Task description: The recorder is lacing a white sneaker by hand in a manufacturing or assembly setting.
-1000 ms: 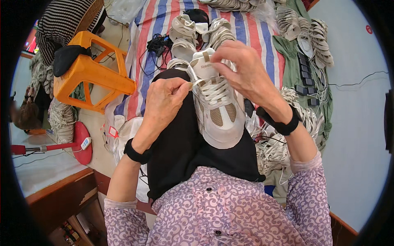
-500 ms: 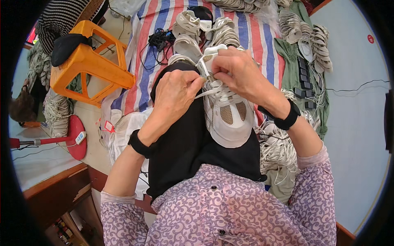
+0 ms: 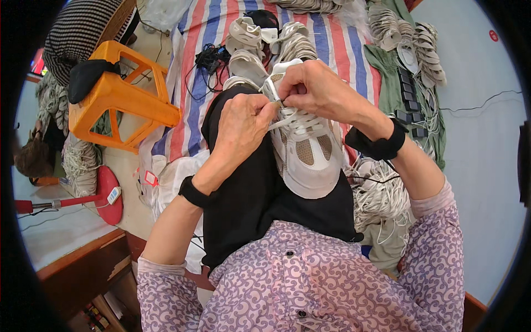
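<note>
A white and beige sneaker (image 3: 314, 176) with tan mesh panels rests on my black-clad lap, its toe toward me. A white shoelace (image 3: 301, 126) criss-crosses its lower front. On the sneaker's left side, my left hand (image 3: 243, 123) is closed in a pinch on the lace, and a strand runs from under its fingers to the shoe. My right hand (image 3: 318, 91) reaches over the tongue, thumb and forefinger pinched at the upper left eyelet edge, almost touching the left fingertips. What lies between the right fingertips is hidden.
Beyond my knees, several stacked shoe uppers (image 3: 297, 44) and black cables (image 3: 211, 60) lie on a striped sheet (image 3: 191, 52). An orange stool (image 3: 91, 105) bearing a black cap stands left. Bundled white laces (image 3: 381, 193) lie by my right side. Another person's checked clothing (image 3: 83, 33) shows upper left.
My right fingers have lowered slightly toward the eyelet edge and come closer to the left fingertips. The view has shifted slightly; the sneaker stays on my lap.
</note>
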Action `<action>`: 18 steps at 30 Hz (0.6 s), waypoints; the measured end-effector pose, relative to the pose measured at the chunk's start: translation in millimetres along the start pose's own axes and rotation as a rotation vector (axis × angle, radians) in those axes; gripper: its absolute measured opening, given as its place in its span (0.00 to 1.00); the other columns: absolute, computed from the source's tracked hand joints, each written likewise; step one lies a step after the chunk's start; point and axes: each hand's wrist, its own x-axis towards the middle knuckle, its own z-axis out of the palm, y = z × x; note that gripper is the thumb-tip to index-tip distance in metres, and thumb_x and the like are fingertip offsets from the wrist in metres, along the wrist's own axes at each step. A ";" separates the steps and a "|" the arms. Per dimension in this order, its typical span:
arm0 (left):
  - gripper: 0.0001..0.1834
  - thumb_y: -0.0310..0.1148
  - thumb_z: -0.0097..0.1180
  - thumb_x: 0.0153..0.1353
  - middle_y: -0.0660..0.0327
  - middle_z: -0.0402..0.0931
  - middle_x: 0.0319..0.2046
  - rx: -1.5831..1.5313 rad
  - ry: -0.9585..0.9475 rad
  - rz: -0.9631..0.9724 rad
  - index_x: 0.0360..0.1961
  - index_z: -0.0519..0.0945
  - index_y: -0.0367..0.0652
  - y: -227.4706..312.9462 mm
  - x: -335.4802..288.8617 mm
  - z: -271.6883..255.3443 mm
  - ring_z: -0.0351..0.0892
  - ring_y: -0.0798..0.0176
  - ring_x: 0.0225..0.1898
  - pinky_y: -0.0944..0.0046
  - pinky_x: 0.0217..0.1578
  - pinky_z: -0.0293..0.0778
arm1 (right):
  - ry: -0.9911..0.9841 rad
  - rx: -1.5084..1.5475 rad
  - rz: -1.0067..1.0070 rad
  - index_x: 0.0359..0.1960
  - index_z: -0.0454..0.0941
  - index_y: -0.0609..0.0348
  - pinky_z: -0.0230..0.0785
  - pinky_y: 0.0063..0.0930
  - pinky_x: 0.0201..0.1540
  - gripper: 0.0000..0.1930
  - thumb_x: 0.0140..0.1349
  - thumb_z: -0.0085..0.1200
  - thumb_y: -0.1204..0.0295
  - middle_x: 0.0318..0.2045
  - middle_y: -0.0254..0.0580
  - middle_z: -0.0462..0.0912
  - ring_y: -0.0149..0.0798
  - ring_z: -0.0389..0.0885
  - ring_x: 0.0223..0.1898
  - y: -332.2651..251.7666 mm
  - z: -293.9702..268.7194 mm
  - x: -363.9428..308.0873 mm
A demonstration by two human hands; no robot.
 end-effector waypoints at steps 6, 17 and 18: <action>0.14 0.33 0.51 0.61 0.45 0.75 0.19 -0.021 -0.114 -0.018 0.26 0.81 0.32 -1.9 0.0 -8.3 0.77 0.43 0.22 0.53 0.28 0.72 | -0.072 0.015 0.064 0.25 0.81 0.71 0.72 0.35 0.29 0.08 0.42 0.57 0.78 0.18 0.55 0.78 0.42 0.81 0.22 -2.9 -4.2 1.2; 0.12 0.31 0.50 0.57 0.44 0.76 0.19 0.108 -0.180 0.026 0.24 0.80 0.32 -14.4 7.5 -5.9 0.77 0.41 0.22 0.52 0.28 0.72 | -0.048 -0.151 -0.031 0.25 0.79 0.71 0.69 0.38 0.29 0.07 0.43 0.57 0.80 0.20 0.54 0.78 0.50 0.80 0.25 14.0 21.7 7.1; 0.12 0.31 0.51 0.56 0.44 0.76 0.19 0.121 -0.188 0.030 0.24 0.80 0.32 -12.5 9.0 -5.2 0.77 0.43 0.21 0.52 0.27 0.73 | -0.041 -0.159 -0.027 0.25 0.79 0.71 0.69 0.38 0.29 0.07 0.43 0.57 0.80 0.20 0.54 0.78 0.50 0.80 0.25 16.1 20.6 5.4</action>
